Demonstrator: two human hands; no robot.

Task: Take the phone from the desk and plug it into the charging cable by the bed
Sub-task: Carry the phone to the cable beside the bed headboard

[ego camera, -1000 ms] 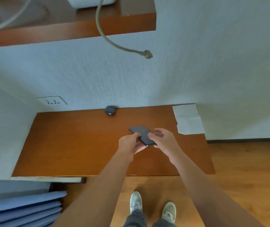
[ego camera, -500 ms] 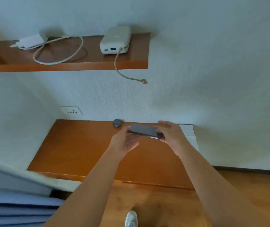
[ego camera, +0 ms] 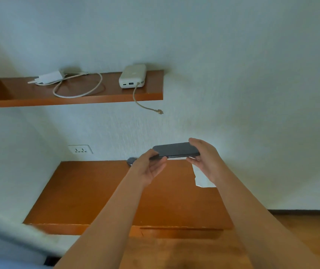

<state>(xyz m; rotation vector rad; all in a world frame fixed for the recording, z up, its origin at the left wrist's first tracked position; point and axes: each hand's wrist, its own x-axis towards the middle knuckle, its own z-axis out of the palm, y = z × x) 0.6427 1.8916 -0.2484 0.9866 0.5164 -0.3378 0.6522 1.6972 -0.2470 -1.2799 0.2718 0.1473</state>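
Observation:
A dark phone [ego camera: 175,150] is held flat in the air above the wooden desk [ego camera: 89,195], gripped at both ends. My left hand [ego camera: 149,166] pinches its left end and my right hand [ego camera: 206,159] holds its right end. Up and to the left of the phone, a beige charging cable [ego camera: 142,104] hangs off the wooden shelf [ego camera: 101,99], its free plug [ego camera: 160,112] dangling against the wall. The cable runs from a white power bank [ego camera: 133,75] lying on the shelf.
A white charger with a looped cord [ego camera: 77,88] lies on the shelf's left part. A wall socket [ego camera: 80,149] sits above the desk, a small dark round object [ego camera: 131,161] at its back edge, white paper [ego camera: 201,178] at its right. Bedding [ego camera: 9,243] shows at lower left.
Both hands have lifted the phone off the desk and raised it toward the hanging cable. The view has tilted upward, bringing the shelf and power bank into sight.

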